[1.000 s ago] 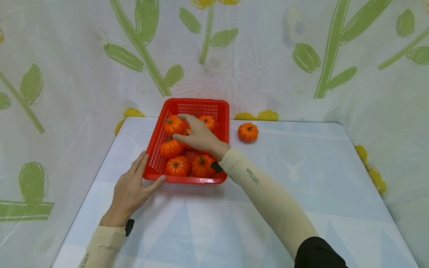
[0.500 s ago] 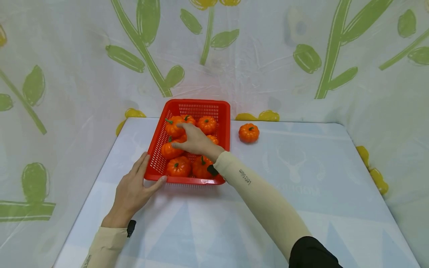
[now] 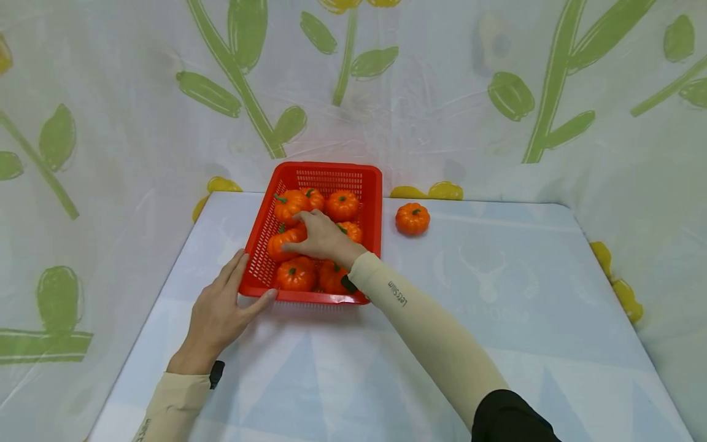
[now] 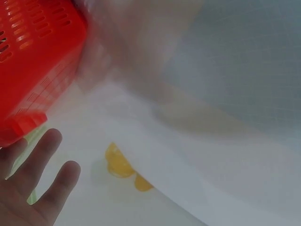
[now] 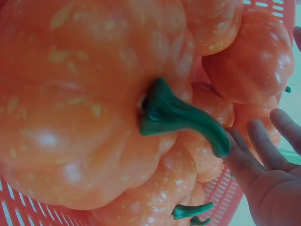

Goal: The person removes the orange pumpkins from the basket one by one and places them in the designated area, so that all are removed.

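Note:
A red plastic basket (image 3: 377,202) stands near the table's back edge, with several orange toy pumpkins (image 3: 297,274) inside, their stems green. My right hand (image 3: 326,238) reaches down over the middle of them, thumb and forefinger apart. In the right wrist view, its fingers (image 5: 263,141) are extended beside the pumpkins, and a big pumpkin (image 5: 84,103) fills the near side. Whether the fingertips touch one is unclear. At the basket's front left corner is my left hand (image 3: 218,314), its fingers along the left side and its thumb at the front rim.
One more orange pumpkin (image 3: 412,219) sits on the table to the right of the basket. The pale blue and white tabletop (image 3: 442,380) reaches back to a hanging sheet (image 3: 431,110) printed with green leaves.
My right hand has drawn slightly back toward me inside the basket, uncovering pumpkins at the far end. The left hand stays at the basket's corner, and the loose pumpkin stays put.

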Available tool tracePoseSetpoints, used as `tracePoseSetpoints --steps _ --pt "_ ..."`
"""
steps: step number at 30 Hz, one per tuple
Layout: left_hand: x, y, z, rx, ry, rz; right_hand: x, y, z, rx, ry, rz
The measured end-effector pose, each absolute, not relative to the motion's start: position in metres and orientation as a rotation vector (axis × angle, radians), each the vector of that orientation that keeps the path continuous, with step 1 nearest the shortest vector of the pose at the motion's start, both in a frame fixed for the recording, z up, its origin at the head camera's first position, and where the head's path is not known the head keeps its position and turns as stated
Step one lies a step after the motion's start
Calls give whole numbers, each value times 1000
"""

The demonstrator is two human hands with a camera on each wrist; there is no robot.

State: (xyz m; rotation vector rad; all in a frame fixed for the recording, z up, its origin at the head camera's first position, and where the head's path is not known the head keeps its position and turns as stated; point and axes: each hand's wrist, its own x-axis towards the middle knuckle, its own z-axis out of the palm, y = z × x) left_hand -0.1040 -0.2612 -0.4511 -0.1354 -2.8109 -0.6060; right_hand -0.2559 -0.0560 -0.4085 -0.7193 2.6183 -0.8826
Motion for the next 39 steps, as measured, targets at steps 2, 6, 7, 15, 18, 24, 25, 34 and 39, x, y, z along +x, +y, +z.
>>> tracePoseSetpoints --steps 2,6,7,15,18,24,25,34,39 --pt "-104 -261 -450 -140 -2814 -606 -256 -57 -409 -722 2626 -869" --pt "-104 -260 -449 -143 -2816 -599 -255 -59 -411 -725 2639 -856" --pt "-104 -260 -449 -144 -2816 -598 -255 -60 -412 -727 2640 -852" --pt "-104 -259 -451 -153 -2810 -596 -258 -64 -420 -762 2671 -730" --pt "-104 -260 -450 -153 -2808 -602 -257 -66 -420 -760 2673 -727" --pt "-104 -260 -449 -156 -2804 -611 -256 -68 -420 -783 2668 -734" --pt "-104 -260 -449 -158 -2805 -611 -256 -68 -420 -781 2665 -737" --pt "-104 -259 -448 -133 -2822 -625 -255 -64 -417 -781 2615 -842" --pt "-103 -259 -447 -128 -2825 -640 -254 -62 -417 -788 2588 -905"
